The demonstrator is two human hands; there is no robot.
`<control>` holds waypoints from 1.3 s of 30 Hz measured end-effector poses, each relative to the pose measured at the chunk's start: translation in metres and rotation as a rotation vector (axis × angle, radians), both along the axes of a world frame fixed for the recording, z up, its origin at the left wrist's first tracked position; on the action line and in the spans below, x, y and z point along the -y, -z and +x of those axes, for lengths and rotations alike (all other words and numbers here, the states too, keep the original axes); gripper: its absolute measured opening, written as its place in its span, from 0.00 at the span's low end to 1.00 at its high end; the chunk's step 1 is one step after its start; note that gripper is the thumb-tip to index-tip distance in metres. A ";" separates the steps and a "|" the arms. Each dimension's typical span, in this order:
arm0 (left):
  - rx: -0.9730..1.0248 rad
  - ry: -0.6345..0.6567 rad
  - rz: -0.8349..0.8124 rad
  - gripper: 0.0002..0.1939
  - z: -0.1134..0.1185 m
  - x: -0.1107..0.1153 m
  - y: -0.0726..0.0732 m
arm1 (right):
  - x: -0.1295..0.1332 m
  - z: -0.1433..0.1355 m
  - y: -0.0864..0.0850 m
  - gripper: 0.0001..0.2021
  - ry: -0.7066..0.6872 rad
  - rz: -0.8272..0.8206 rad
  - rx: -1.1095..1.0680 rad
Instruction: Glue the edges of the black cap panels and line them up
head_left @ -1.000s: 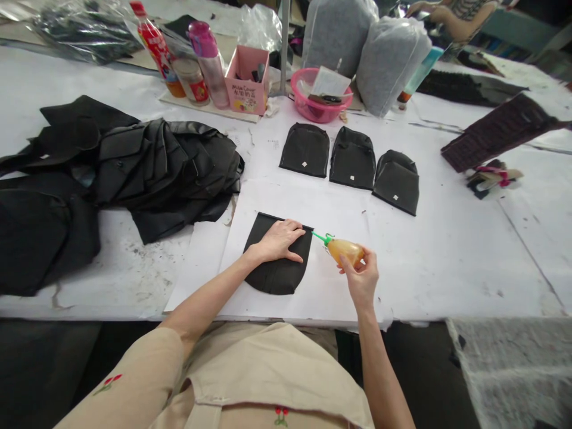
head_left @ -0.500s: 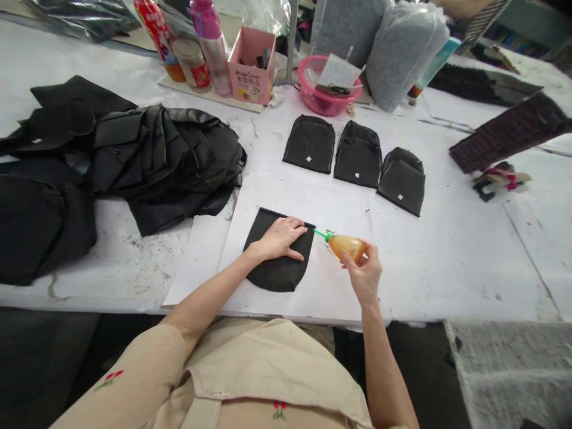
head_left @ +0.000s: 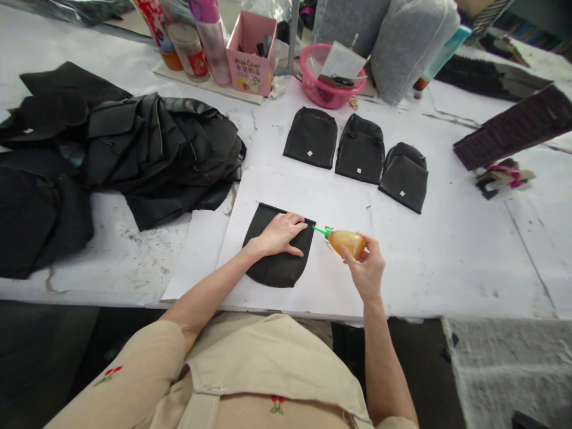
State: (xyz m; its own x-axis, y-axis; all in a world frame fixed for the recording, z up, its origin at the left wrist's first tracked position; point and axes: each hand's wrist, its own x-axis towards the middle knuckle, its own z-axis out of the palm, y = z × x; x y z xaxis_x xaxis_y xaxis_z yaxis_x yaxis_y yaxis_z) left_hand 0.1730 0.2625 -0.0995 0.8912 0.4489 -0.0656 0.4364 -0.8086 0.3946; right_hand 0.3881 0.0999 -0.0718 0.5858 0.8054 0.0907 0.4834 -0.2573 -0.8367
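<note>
A black rounded pocket-shaped piece lies flat on white paper in front of me, its straight edge facing away. My left hand rests flat on it, fingers stretched toward that edge and thumb spread. My right hand is wrapped round a squeeze bottle of amber glue, tilted to the left. The bottle's thin green nozzle reaches the right end of the piece's straight edge. Whether glue is coming out is too small to tell.
Three similar black pieces lie in a row beyond. On the left is a heap of black pieces. A pink box, a pink basket and bottles stand at the back. A dark patterned block is at right.
The view has shifted slightly. Both hands, the bottle and the black piece stay in nearly the same positions, with the nozzle still at the right corner.
</note>
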 end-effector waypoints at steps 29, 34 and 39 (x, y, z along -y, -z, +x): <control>-0.005 -0.002 -0.002 0.38 -0.001 0.001 -0.001 | 0.043 -0.018 -0.003 0.29 0.013 -0.044 -0.064; -0.010 -0.003 -0.004 0.39 -0.001 0.001 0.000 | 0.039 -0.017 0.002 0.29 0.038 -0.007 -0.076; 0.006 -0.007 0.000 0.38 -0.001 0.002 0.000 | 0.026 -0.016 0.009 0.31 0.083 0.010 -0.128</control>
